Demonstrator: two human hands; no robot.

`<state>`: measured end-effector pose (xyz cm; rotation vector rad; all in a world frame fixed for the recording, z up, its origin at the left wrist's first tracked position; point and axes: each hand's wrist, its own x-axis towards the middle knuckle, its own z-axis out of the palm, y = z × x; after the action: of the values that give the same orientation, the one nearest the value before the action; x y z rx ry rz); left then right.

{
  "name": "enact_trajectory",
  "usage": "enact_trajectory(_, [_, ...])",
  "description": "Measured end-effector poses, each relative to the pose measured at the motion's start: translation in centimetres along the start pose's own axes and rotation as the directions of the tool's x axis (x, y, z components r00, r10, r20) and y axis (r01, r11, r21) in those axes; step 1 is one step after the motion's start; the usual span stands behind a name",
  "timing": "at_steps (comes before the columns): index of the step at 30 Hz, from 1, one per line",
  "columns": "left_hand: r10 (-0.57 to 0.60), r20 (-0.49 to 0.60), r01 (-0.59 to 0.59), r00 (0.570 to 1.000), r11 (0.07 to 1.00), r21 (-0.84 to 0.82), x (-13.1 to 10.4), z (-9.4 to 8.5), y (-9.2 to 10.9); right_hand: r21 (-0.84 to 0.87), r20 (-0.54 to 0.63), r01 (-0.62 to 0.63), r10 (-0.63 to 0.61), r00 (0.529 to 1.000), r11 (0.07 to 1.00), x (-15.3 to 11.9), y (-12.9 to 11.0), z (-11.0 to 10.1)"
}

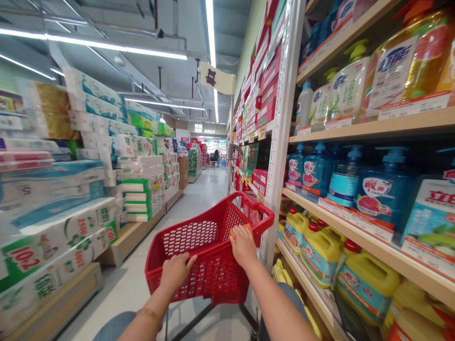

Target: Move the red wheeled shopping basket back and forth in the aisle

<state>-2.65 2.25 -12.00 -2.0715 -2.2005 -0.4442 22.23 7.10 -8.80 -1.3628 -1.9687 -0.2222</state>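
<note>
A red plastic shopping cart point(216, 279) with perforated basket walls stands in front of me, tilted in view. My left hand point(177, 272) has its fingers wrapped over the near rim, left of the middle. Farther right, my right hand point(243, 246) rests at the same rim with its fingers closed round a small orange item point(241, 230), mostly covered by the fingers. A pinkish package point(254, 216) shows near the basket's far right corner.
Shelves on the right hold blue pump bottles point(378, 187) and yellow jugs point(320, 253), close beside the cart. Stacked tissue packs point(53, 237) line the left side. A pale floor aisle point(209, 184) runs ahead between them.
</note>
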Motion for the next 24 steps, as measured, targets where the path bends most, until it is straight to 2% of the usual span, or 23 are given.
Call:
enact_trajectory(3, [-0.03, -0.023, 0.031, 0.999, 0.999, 0.022, -0.1, 0.4, 1.3, -0.001, 0.036, -0.021, 0.021, 0.999, 1.0, -0.5, -1.3, 1.5])
enact_trajectory(7, [0.025, -0.007, -0.025, 1.0, 1.0, 0.016, 0.1, 0.5, 2.4, 0.094, 0.117, 0.089, -0.099, 0.988, 0.992, -1.8, -3.0, 2.9])
enact_trajectory(9, [0.041, 0.053, -0.04, 0.998, 0.999, -0.022, 0.1, 0.4, 1.6, 0.116, 0.133, 0.108, -0.123, 0.983, 0.987, -1.7, -2.5, 2.7])
enact_trajectory(12, [-0.024, 0.164, 0.035, 0.986, 0.997, -0.064, -0.3, 0.3, -0.6, 0.087, 0.128, 0.037, -0.048, 0.991, 0.996, -0.9, -0.9, 2.0])
enact_trajectory(14, [-0.055, 0.168, 0.065, 0.984, 0.996, -0.056, -0.8, 0.4, -1.8, 0.056, 0.124, -0.032, 0.024, 0.992, 0.998, -0.7, -0.3, 2.0])
enact_trajectory(16, [-0.063, 0.121, 0.067, 0.991, 0.997, -0.025, -1.3, 0.6, -2.1, 0.05, 0.143, -0.055, 0.048, 0.989, 0.997, -1.1, -0.8, 2.5])
enact_trajectory(18, [-0.071, 0.084, 0.071, 0.994, 0.997, 0.006, -1.7, 0.9, -1.4, 0.088, 0.18, -0.012, -0.004, 0.984, 0.996, -2.3, -2.2, 3.3])
enact_trajectory(21, [-0.077, 0.081, 0.077, 0.994, 0.997, 0.013, -2.0, 1.1, 0.1, 0.199, 0.21, 0.13, -0.172, 0.963, 0.971, -4.1, -4.8, 4.3])
enact_trajectory(24, [-0.043, 0.102, 0.047, 0.994, 0.998, -0.033, -2.2, 1.1, 0.5, 0.254, 0.208, 0.17, -0.225, 0.952, 0.952, -4.4, -5.3, 4.5])
